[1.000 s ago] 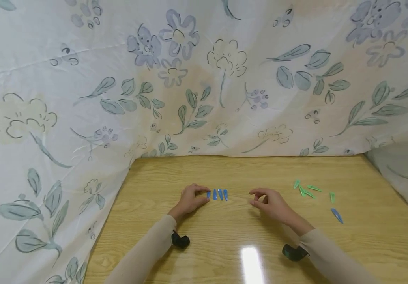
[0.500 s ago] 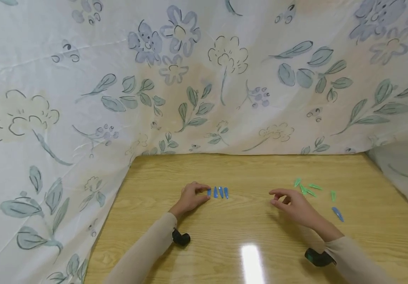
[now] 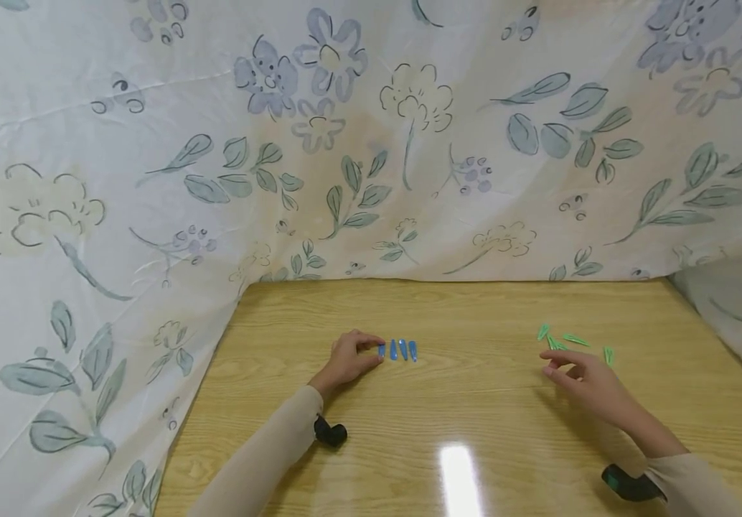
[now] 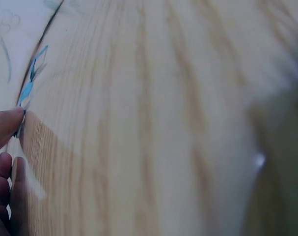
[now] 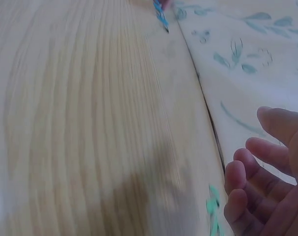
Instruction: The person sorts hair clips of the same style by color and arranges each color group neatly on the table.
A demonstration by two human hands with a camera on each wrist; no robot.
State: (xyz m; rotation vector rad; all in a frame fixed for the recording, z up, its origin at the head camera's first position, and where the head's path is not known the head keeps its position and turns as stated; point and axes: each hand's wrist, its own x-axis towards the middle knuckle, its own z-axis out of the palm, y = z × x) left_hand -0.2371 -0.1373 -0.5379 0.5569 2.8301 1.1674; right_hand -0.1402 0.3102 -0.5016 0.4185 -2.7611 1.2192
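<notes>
Left hand [image 3: 349, 357] on the wooden table [image 3: 474, 409], left of center: index finger and thumb pinch the leftmost blue snap hair clip [image 3: 381, 350] end to end, narrow grip. Just right of it, three more blue snap hair clips [image 3: 403, 350] side by side, small gaps, near upright to the viewer, not touched. So four blue in a row; that part looks mostly done, though the first one is in the fingers, so can't call it released.

Wood between, well apart, then the green snap hair clips [image 3: 575, 339]: a few bunched at mixed angles, one apart at far right [image 3: 608, 355]. Exact count unclear, hand partly covers the bunch. None lined up, so green looks like the part left undone.

Right hand [image 3: 589, 380] just in front of the green ones, looks raised off the wood: fingers loosely curled, small gap between thumb and index finger, nothing held. What's behind its palm is hidden.
</notes>
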